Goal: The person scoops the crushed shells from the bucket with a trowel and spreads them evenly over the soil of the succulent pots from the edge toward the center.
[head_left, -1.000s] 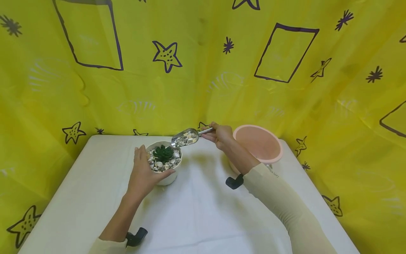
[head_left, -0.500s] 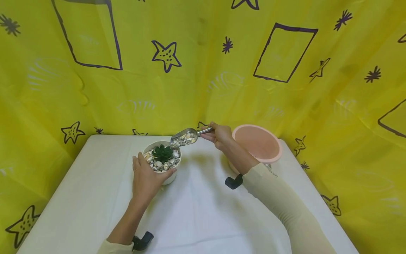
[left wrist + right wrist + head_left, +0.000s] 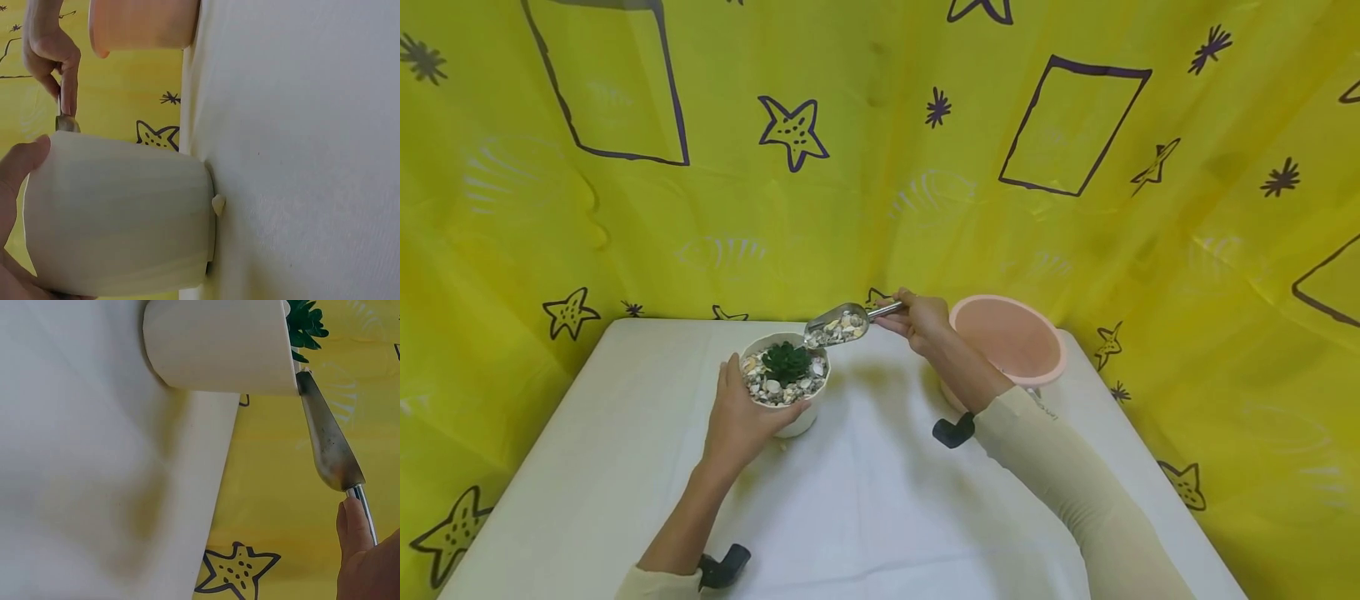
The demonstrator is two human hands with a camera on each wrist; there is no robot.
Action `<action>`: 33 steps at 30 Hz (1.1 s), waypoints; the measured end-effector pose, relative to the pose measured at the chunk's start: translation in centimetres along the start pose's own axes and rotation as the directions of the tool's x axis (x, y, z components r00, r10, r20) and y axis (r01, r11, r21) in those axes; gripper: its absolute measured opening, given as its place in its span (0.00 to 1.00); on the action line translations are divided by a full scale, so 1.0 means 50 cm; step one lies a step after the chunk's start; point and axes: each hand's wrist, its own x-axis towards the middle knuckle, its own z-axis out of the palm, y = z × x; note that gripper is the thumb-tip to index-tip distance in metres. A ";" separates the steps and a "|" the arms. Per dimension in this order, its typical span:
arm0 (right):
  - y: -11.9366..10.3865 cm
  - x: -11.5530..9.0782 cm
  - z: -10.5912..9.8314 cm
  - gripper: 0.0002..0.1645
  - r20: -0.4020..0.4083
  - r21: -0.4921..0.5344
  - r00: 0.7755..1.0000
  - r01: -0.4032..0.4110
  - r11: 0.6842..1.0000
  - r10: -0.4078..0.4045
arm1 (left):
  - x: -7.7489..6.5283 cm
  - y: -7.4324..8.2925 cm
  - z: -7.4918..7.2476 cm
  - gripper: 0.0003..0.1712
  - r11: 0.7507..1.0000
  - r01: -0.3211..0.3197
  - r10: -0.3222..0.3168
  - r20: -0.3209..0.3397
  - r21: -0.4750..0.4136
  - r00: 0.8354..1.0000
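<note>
A white plant pot [image 3: 797, 425] holds a small green succulent [image 3: 786, 362] among pale pebbles [image 3: 772, 387]. My left hand [image 3: 741, 421] grips the pot from its left and near side, with the thumb along the near rim. In the right hand [image 3: 925, 321] is the handle of a metal scoop [image 3: 837, 325], loaded with pebbles and shell bits. The scoop's mouth rests right at the pot's far right rim, beside the leaves. From the right wrist view, the scoop [image 3: 328, 440] slopes toward the rim, tip down.
A pink bucket [image 3: 1058, 367] stands behind the right forearm at the table's far right. One loose pebble [image 3: 218, 204] lies against the pot's base. The white-covered table [image 3: 880, 500] ends at a yellow patterned curtain [image 3: 865, 208].
My left hand shifted slightly right and then back, still around the pot. A pebble shows on the table by the pot's base. The right hand and scoop stay nearly still.
</note>
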 end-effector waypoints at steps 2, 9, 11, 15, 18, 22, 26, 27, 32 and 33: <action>0.000 0.000 0.000 0.23 0.000 0.003 1.000 0.004 1.000 -0.004 | 0.004 -0.003 -0.006 0.77 1.000 -0.010 0.010 0.023 -0.006 1.000; -0.002 -0.001 0.002 0.21 0.002 0.011 1.000 0.013 1.000 -0.013 | 0.025 -0.020 -0.023 0.73 0.994 -0.099 0.103 0.077 -0.049 0.992; -0.002 -0.001 0.002 0.21 -0.001 0.010 1.000 0.013 1.000 -0.013 | 0.031 -0.024 -0.027 0.71 0.989 -0.132 0.138 0.095 -0.067 0.986; -0.003 -0.001 0.003 0.21 -0.006 0.009 1.000 0.013 1.000 -0.013 | 0.040 -0.030 -0.033 0.70 0.983 -0.161 0.172 0.130 -0.085 0.977; -0.004 -0.002 0.004 0.20 -0.009 0.009 1.000 0.013 1.000 -0.013 | 0.042 -0.032 -0.035 0.73 0.986 -0.144 0.156 0.149 -0.087 0.976; -0.004 -0.002 0.004 0.20 -0.006 0.012 1.000 0.012 1.000 -0.012 | 0.030 -0.021 -0.032 0.76 0.995 -0.075 0.086 0.160 -0.072 0.983; -0.004 -0.001 0.004 0.22 -0.003 0.009 1.000 0.014 1.000 -0.014 | 0.010 0.001 -0.022 0.77 0.999 0.001 0.003 0.116 -0.033 0.993; -0.004 -0.001 0.004 0.23 -0.004 0.010 1.000 0.015 1.000 -0.015 | 0.006 0.006 -0.018 0.78 0.999 0.017 -0.014 0.095 -0.027 0.995; -0.002 -0.001 0.004 0.22 -0.004 0.014 1.000 0.017 1.000 -0.017 | -0.010 0.025 0.009 0.79 0.997 0.067 -0.068 -0.018 -0.030 0.998; -0.002 -0.001 0.004 0.22 -0.005 0.015 1.000 0.017 1.000 -0.017 | -0.010 0.027 0.015 0.79 0.997 0.073 -0.074 -0.038 -0.036 0.996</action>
